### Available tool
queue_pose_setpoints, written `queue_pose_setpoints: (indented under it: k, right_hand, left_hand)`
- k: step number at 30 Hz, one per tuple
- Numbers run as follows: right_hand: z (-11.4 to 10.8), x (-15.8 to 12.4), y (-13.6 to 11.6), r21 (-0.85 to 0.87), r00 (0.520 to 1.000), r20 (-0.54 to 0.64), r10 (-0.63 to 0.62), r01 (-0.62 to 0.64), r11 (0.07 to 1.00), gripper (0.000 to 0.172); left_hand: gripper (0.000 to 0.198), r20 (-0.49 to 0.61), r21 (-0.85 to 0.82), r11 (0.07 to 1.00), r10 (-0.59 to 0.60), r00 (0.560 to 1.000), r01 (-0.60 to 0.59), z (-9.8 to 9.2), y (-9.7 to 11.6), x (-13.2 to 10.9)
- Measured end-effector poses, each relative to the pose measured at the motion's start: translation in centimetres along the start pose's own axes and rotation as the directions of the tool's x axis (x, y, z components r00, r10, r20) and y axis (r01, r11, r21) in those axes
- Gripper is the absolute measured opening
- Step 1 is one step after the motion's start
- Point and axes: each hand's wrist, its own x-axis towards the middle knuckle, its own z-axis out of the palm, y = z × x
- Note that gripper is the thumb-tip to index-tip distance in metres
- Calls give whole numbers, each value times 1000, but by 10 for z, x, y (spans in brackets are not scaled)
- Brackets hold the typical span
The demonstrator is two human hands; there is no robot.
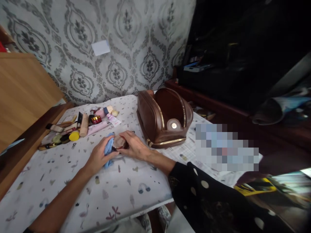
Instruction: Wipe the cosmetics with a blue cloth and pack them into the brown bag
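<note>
The person's two hands meet over a white patterned tablecloth, with a small round jar between them. The right hand is curled on the jar's near-right side, fingers over the far edge and thumb at the near edge, pinching it; the jar thus sits at the fingertips, clear of the palm, its pale round top facing up. The left hand closes from the opposite side on a crumpled blue cloth, fingers and thumb bent about it, so that the cloth lies between this hand and the jar and presses against the jar's left side. A tail of cloth hangs below the left thumb. Whether the jar's base touches the table I cannot tell.

Just beyond and to the right of the grip stands a brown bag, its zipped mouth gaping. Beyond and to the left lies a cluster of cosmetics, among them a beige tube, a yellow round lid, a slim pink tube and a red jar with a gold band. Behind the right wrist runs a black sleeve with pale dots.
</note>
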Motion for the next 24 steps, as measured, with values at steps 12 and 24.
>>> queue_pose_setpoints:
  k: [12, 24]
  right_hand:
    - [-5, 1, 3, -67, 1000, 9, -5, 6, 998, 42]
    - [-19, -6, -19, 44, 986, -150, 70, -64, 997, 47]
  left_hand:
    - [36, -3, 387, 922, 1, 1000, 1, 2, 10, -1]
    - [44, -120, 496, 844, 297, 947, -202, -51, 68, 39]
